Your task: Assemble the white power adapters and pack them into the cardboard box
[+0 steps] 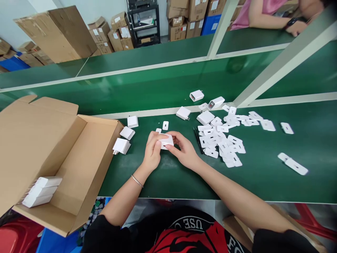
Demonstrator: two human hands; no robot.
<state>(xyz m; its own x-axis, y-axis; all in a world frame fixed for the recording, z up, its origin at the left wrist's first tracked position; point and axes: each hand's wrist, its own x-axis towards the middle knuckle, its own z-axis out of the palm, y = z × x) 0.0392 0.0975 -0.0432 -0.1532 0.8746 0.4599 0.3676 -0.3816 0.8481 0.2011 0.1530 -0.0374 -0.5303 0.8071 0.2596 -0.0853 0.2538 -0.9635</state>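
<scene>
White plastic casing [167, 140] is pinched between the two hands, above the green tabletop [258, 182], to the right of the open cardboard box [76, 161] and apart from it. The left hand [152, 151], on the side nearer the box, curls with its thumb against the casing's near side and its index finger laid across the top; its forearm slants up and inward, a bracelet [137, 181] at the wrist. The right hand [184, 151], farther from the box, closes from the opposite side, thumb at the front edge and index finger at the far edge, its forearm stretched long and diagonal. Just beside the box's right wall stand three white adapters [121, 146]; inside its near left corner lie three white blocks [43, 191] side by side. Well to the box's right, beyond both hands, spreads a heap of small white covers [221, 140]
</scene>
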